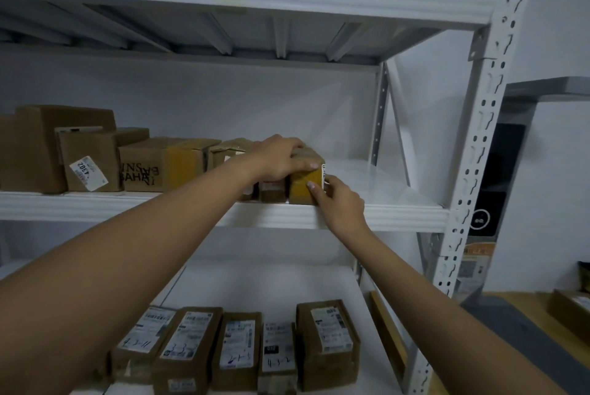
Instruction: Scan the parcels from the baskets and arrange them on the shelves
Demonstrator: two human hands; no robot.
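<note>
Nearest, on the lower shelf (271, 279), a row of five labelled cartons (238, 346), side by side. Higher, at the front edge of the middle shelf (127, 207), the yellow-taped parcel (303, 184), last on the right in a line of boxes and touching its neighbour. Left hand (277, 158) laid over its top, fingers together and curled, thumb along the front. Right hand (342, 203) at its right corner, thumb pressing the front face and fingers wrapped round the side. Farther left, larger brown boxes (91, 161).
</note>
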